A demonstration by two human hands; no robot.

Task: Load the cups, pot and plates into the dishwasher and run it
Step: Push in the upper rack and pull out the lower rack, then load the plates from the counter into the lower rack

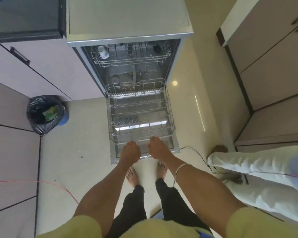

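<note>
- Two bare hands reach down to the near edge of the pulled-out lower rack: the left hand (130,152) has its fingers curled over the front rim of that grey wire lower rack (141,115), and I judge it is gripping the wire, though the fingertips are hidden behind the knuckles.
- The right hand (157,148) lies just beside the left on the same front rim; its fingers look fairly straight and relaxed, touching or resting on the rack, not wrapped round it, and it carries nothing.
- Below the rack, the silver drop-down door of the dishwasher (144,156) lies flat and open, so the machine is ready to take dishes.
- That lower rack shows bare wire prongs and no plates or pot that I can make out.
- Farther in, the grey wire upper rack (131,57) sits partly slid out, and one white cup with blue pattern (103,52) rests at its left rear corner.
- My reading: loading has barely begun. One cup is in; any other cups, the pot and the plates are nowhere in view, so they must be fetched from somewhere outside the picture.
- Still to do after that: push both racks in, shut the door and start the wash.
- Off to the left on the pale floor stands a round bin lined with a black plastic bag (45,114).
</note>
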